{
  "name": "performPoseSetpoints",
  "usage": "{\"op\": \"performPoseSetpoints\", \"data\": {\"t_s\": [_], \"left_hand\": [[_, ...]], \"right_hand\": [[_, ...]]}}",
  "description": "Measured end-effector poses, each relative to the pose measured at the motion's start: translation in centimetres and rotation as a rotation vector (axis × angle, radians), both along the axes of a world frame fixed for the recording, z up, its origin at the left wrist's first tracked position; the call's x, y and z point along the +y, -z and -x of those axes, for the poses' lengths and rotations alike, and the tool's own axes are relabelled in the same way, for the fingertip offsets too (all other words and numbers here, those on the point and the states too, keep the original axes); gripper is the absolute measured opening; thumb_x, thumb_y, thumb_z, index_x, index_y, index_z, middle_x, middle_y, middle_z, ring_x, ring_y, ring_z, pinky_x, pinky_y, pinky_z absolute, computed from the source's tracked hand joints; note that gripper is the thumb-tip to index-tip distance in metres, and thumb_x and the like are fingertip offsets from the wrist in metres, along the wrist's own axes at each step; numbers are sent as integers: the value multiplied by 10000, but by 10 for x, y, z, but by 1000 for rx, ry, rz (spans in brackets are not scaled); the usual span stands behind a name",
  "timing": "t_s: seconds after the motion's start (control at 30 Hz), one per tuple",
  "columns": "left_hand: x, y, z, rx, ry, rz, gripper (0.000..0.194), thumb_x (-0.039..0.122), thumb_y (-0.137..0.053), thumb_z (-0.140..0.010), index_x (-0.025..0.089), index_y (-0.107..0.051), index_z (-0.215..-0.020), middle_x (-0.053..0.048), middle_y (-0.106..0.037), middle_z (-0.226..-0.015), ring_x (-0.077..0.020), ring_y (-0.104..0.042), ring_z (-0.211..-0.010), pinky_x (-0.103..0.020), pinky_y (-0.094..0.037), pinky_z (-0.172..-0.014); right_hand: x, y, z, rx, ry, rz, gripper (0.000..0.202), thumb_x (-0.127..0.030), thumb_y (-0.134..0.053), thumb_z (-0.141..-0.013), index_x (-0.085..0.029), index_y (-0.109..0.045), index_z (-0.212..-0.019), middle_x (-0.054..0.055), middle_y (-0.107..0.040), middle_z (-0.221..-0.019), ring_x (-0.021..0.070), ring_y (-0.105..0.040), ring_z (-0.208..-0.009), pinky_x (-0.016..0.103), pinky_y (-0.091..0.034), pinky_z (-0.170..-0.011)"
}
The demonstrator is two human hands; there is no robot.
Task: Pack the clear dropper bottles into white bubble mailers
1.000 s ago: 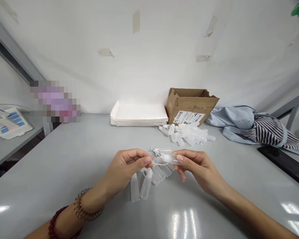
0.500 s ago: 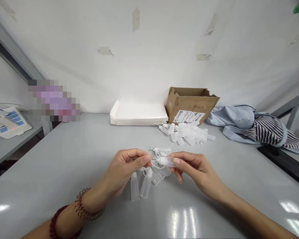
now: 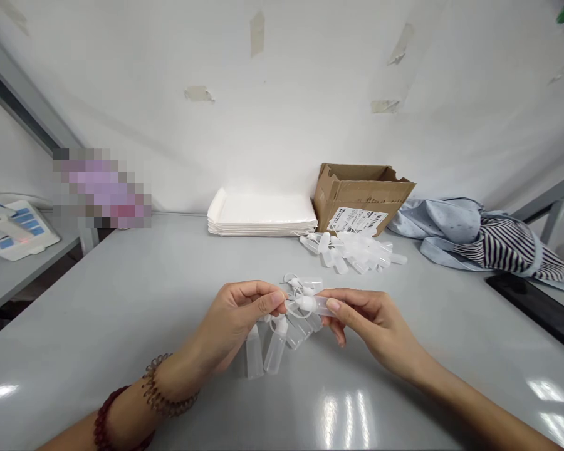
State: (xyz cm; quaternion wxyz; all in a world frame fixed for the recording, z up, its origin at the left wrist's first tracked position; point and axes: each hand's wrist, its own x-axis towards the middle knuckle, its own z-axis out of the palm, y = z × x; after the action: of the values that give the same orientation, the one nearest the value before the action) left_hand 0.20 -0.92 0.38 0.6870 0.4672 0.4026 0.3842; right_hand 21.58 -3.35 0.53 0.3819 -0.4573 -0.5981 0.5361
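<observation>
Wearing a coil (image 3: 163, 406) around the left wrist (image 3: 177, 378), near the left hand (image 3: 245, 316): see-through brown, winding in small, even loops like a telephone cord. Wearing a band (image 3: 102, 422) farther up the same forearm (image 3: 128, 412), near the coil but apart from it: dark red, bumpy along the edge, too blurred for telling beads from cloth. Baring both forearms. Showing slim fingers (image 3: 270, 303) and rounded thumbnails (image 3: 333, 304), on the right hand (image 3: 370, 322) too.

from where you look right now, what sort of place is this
Probably a workshop or packing room: on the grey table sit a stack of what look like white envelopes, a labelled cardboard box and a pile of small plastic bottles.
</observation>
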Motion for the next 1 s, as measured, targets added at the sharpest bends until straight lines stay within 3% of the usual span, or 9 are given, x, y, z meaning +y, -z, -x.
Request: {"op": "performPoseSetpoints", "data": {"t_s": [1.0], "left_hand": [[-2,-2,0,11,-26,-7,206,349,-722,-737,158,-697,-665,12,-630,-642,-93,-519,-644,-196,-408,-631]], "right_hand": [[-3,4,1,50,25,4,275,-393,-565,-882,-181,-715,-970,-12,-592,-637,68,-494,-500,241,-418,-579]]}}
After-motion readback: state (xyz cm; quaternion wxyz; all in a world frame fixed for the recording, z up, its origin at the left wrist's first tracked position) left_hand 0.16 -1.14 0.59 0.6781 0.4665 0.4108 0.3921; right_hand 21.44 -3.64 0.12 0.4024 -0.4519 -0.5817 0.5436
